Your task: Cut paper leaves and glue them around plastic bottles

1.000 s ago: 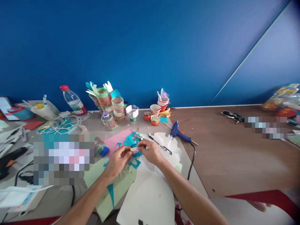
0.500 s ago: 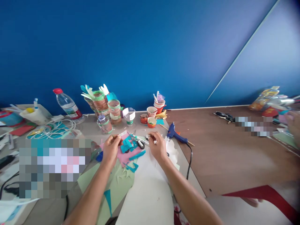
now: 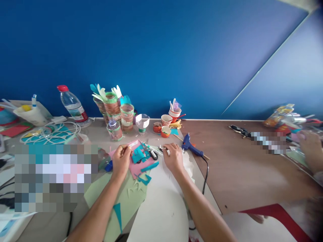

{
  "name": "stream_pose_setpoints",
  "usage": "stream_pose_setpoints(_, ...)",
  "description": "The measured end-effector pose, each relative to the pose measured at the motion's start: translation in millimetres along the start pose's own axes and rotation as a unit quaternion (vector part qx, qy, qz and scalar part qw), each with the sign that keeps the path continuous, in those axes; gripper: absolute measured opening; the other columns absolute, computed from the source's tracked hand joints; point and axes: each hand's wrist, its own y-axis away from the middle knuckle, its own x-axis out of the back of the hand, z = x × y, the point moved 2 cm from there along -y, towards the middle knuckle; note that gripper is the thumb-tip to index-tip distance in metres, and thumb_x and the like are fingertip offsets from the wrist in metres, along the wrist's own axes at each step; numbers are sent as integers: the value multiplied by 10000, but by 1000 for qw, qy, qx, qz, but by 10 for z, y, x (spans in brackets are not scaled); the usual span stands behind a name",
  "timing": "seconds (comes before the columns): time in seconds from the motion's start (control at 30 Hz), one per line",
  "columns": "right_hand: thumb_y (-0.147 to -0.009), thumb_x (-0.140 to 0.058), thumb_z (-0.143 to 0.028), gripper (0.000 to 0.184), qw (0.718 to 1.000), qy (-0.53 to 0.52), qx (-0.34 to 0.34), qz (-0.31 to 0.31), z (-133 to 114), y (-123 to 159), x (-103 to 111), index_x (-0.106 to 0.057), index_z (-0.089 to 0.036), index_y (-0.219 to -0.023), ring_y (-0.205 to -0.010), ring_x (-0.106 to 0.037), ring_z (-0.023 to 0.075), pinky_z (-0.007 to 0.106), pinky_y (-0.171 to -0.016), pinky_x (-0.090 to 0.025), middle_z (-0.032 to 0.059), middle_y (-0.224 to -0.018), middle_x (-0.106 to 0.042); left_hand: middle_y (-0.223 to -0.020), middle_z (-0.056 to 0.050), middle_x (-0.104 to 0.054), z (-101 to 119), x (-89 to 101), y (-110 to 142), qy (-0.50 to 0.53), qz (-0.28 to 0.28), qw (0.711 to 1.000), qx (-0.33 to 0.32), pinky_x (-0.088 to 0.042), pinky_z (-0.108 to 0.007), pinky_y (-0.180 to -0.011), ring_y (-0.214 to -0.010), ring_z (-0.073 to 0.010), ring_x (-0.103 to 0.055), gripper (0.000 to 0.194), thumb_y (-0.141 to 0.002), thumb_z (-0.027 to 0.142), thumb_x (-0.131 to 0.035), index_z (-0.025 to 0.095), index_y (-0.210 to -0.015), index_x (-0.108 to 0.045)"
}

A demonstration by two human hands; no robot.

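Observation:
My left hand (image 3: pixel 122 159) pinches a small white paper strip (image 3: pixel 133 143) between thumb and fingertips. Palm down, my right hand (image 3: pixel 173 157) hovers at or just above a dark-tipped thin tool (image 3: pixel 159 149), its fingers slightly apart; contact is unclear. Between both hands lie a white pen (image 3: pixel 153 150), black-handled scissors (image 3: pixel 153 155) and teal paper scraps (image 3: pixel 137 155) on pink paper (image 3: pixel 136 170). Just beyond my right hand rests a blue glue gun (image 3: pixel 188 144) with its black cord.
Decorated jars (image 3: pixel 111 106), a tilted red-capped bottle (image 3: pixel 73 107) and small paper cups (image 3: pixel 166 120) line the blue wall. White cable coils (image 3: pixel 52 131) lie at left. Green paper (image 3: pixel 121 198) covers the front. Another person's hand (image 3: pixel 311 146) is at far right.
My right hand has moved from a raised pinch to a lower, flatter pose, slightly right. My left hand still holds the paper strip. The view has shifted a little.

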Motion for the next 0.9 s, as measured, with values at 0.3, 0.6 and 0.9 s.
stream_pose_setpoints(0.3, -882, -532, -265, 184, 989, 103, 22, -108, -261, 74, -118, -679, -184, -809, -842, -590, 204, 301, -751, -377, 74, -852, -661, -593, 23, -564, -134, 21, -24, -3, -11, 1000, -17, -431, -242, -559, -561, -134, -523, 182, -720, 368, -613, 193, -730, -566)
stream_pose_setpoints(0.6, -831, -579, -265, 127, 981, 123, -5, -151, -392, 56, -204, -642, -166, -782, -869, -583, 240, 333, -753, -382, 108, -880, -645, -583, 21, -570, -122, 12, -3, -6, -18, 1000, -22, -441, -257, -566, -566, -149, -534, 172, -733, 368, -596, 199, -731, -566)
stream_pose_setpoints(0.9, -765, -555, -219, 71, 982, -140, -69, -111, -409, -44, -236, -582, -177, -715, -756, -553, 163, 284, -728, -421, 39, -801, -609, -570, 38, -559, -57, -16, 13, 132, -47, 989, 56, -419, -233, -524, -519, -106, -499, 255, -667, 388, -691, 181, -730, -556)
